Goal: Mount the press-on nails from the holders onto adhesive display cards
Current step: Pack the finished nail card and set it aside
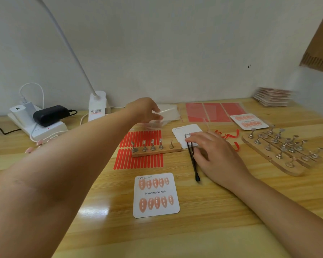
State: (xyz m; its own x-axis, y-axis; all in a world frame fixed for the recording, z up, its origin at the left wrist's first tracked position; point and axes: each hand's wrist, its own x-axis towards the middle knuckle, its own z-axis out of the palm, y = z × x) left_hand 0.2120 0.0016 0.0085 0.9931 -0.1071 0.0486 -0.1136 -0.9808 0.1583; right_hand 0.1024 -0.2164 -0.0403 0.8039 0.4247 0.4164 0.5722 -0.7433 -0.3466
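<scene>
A white display card [155,195] printed "Handmade Nail" lies near me with two rows of pink nails stuck on it. Behind it a small wooden holder [156,149] carries several bare metal stands, on top of a red adhesive strip sheet [138,161]. My left hand [145,109] reaches far back and pinches a clear plastic sleeve [161,117]. My right hand [215,155] rests with straight fingers on a blank white card [181,131], beside black tweezers [192,159] lying on the table.
A large wooden holder board [280,155] with many metal stands sits at the right. Another filled card [249,121], red sheets [214,110] and a stack of cards [273,96] lie at the back right. A lamp base [97,107] and power strip [37,123] stand at the back left.
</scene>
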